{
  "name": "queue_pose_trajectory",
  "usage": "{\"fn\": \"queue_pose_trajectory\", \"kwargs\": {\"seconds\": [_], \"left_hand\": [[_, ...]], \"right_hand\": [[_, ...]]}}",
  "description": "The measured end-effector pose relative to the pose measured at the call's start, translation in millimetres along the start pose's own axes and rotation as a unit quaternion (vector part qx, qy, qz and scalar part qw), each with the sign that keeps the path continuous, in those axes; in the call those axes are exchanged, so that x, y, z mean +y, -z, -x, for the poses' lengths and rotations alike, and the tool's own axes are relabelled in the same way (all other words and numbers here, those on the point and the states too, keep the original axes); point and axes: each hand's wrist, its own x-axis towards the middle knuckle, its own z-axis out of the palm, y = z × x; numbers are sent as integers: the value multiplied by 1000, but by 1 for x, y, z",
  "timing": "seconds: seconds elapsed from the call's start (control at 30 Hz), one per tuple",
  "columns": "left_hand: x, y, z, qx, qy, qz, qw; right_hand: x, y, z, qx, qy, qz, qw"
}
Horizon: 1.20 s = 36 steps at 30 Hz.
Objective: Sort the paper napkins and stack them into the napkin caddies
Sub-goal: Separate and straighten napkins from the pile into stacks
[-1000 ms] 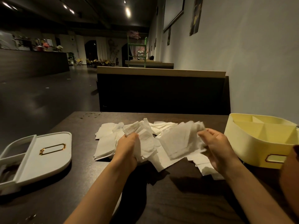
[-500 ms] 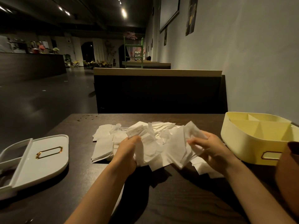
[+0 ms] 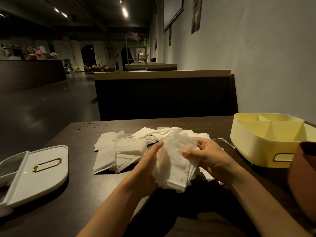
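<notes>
1. Head view: the dark bench [image 3: 85,211] carries a loose heap of paper napkins [image 3: 123,151] at its middle; a sleeve brushing it could scatter sheets.
2. The yellow divided caddy [image 3: 256,151] sits empty at 3 o'clock, the white caddy [image 3: 39,175] at 9 o'clock; a hurried reach could miss a compartment.
3. The napkin bundle [image 3: 172,170] is uneven; the left hand [image 3: 147,170] and right hand [image 3: 212,159], fingers clenched on it, could let thin sheets slip.

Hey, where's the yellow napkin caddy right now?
In the head view the yellow caddy sits on the table's right side by the wall, right of the napkin pile, with a brown object in front of it.
</notes>
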Motion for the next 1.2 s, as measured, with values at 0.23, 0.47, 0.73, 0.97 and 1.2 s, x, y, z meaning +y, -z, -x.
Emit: {"fn": "queue_pose_trajectory", "kwargs": {"seconds": [0.23, 0.47, 0.73, 0.97, 1.2], "left_hand": [[-4, -9, 2, -21, -42, -52, 998], [-13, -11, -5, 59, -82, -40, 994], [4, 6, -2, 150, -119, 15, 981], [1, 6, -4, 160, -128, 2, 979], [2, 5, -2, 168, -118, -9, 979]], "right_hand": [[12, -2, -5, 20, 46, 111, 993], [16, -7, -10, 82, 99, 270, 954], [22, 67, -15, 291, -129, 562, 763], [19, 65, -18, 196, -165, 472, 844], [16, 53, -15, 141, -106, 470, 865]]}}
